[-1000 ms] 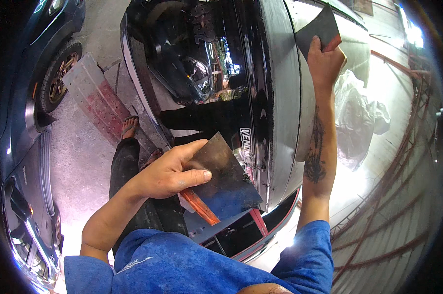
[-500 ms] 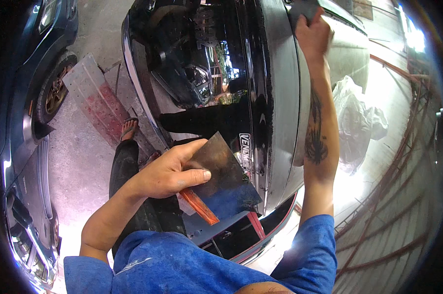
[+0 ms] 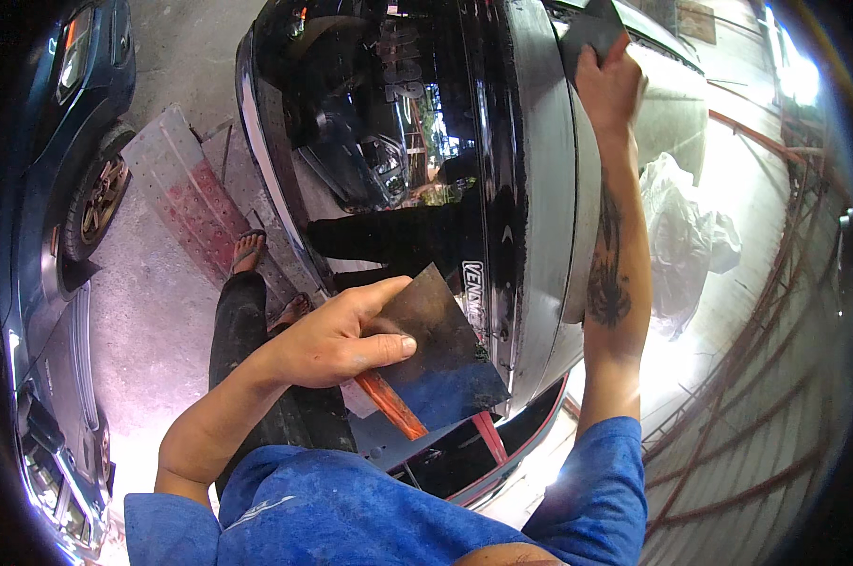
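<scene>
My left hand (image 3: 327,344) grips a wide square putty spreader (image 3: 450,358) with a dark metal blade and an orange backing strip. Its thumb lies on the blade, which is tilted above the black car panel. Stretched far forward, my right hand (image 3: 607,99) is closed around a second dark spreader (image 3: 591,30), partly cut off by the top of the picture. That blade is over the grey, matte-sanded strip (image 3: 547,208) along the car's edge; whether it touches cannot be made out. Glossy dark glass (image 3: 351,104) on the car mirrors the surroundings.
Another dark car (image 3: 58,170) stands at the left. A perforated panel with red patches (image 3: 195,184) lies on the concrete floor by my sandalled foot (image 3: 247,253). To the right are a crumpled translucent plastic sheet (image 3: 681,236) and a corrugated wall (image 3: 756,453) with reddish bars.
My right hand and its spreader have come slightly down and toward me, so more of the blade shows. My left hand with its spreader has shifted a little right and down.
</scene>
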The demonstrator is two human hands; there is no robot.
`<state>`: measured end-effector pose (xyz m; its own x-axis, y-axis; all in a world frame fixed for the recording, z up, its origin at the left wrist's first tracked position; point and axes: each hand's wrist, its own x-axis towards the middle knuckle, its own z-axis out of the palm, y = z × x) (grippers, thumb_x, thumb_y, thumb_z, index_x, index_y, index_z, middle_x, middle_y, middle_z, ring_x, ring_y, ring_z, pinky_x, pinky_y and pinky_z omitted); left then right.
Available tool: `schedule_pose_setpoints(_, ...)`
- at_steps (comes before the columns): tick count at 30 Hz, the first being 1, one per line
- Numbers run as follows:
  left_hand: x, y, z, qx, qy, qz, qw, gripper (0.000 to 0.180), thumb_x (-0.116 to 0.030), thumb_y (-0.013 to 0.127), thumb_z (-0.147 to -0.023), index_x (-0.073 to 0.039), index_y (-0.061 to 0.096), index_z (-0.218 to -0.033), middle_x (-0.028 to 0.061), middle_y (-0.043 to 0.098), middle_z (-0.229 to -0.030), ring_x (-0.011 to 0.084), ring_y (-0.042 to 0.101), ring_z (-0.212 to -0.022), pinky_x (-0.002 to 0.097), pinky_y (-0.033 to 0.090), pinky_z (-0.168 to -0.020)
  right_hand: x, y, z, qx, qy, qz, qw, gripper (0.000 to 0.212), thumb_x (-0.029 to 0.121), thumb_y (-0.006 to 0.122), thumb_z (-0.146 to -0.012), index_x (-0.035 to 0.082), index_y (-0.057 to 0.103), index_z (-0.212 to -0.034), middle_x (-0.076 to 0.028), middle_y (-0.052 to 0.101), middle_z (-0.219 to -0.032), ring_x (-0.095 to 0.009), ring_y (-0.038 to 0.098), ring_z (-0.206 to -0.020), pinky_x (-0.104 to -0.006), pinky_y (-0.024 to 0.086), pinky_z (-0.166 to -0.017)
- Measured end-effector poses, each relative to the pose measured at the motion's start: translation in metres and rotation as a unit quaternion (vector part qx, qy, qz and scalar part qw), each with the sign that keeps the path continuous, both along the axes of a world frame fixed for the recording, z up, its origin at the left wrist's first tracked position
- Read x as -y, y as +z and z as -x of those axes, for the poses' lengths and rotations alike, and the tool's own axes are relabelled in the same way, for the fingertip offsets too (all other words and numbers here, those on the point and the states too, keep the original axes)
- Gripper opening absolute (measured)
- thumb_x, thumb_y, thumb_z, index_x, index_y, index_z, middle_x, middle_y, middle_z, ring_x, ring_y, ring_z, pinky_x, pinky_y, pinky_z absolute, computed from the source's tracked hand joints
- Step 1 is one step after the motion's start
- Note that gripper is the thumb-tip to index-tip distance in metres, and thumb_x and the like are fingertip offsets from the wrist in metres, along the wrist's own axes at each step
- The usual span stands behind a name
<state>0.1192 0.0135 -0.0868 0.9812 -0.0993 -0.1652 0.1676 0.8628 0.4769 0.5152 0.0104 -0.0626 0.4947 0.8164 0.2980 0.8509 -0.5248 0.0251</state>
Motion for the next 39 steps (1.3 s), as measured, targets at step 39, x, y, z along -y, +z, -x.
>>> schedule_pose_setpoints(39, -0.002, -0.004, 0.007, -0.009, -0.016, -0.002, 1.0, 0.049, -0.012, 0.055, -0.091, 0.004, 0.037, -0.133, 0.011, 0.06, -0.111, 0.0136, 0.059, -0.097, 0.0291, 0.048, -0.086, -0.02, 0.024, -0.053, -0.259, -0.054, -0.068, 0.962, 0.031, 0.023, 0.072, -0.075, -0.006, 0.063, -0.076, -0.011, 0.059, -0.054, -0.017, 0.057, -0.045, -0.0311, 0.045, -0.049)
